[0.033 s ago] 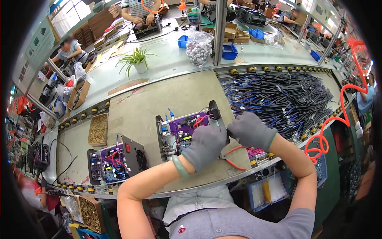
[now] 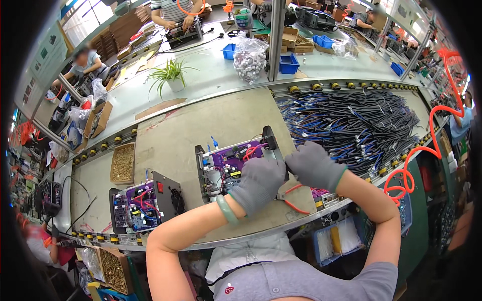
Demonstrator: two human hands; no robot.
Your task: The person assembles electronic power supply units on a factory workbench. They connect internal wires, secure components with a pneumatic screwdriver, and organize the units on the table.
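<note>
In front of me stands an open electronics unit [image 2: 232, 159] with a purple circuit board, red and blue wires and dark end panels. My left hand [image 2: 258, 184], in a grey glove, lies over its right end with the fingers curled. Right beside it my gloved right hand [image 2: 316, 165] is closed at the outer side of the right end panel. The gloves hide whatever is between the fingers of either hand. Red-handled pliers [image 2: 295, 206] lie just below the hands, partly covered at the head end.
A second open unit [image 2: 135, 206] sits at left, near a box of brass-coloured screws [image 2: 122, 163]. Black cables [image 2: 351, 125] are heaped at right. A coiled orange hose [image 2: 433, 150] hangs on the right. Beyond the rail stand a potted plant [image 2: 175, 83] and a bag of parts [image 2: 249, 59].
</note>
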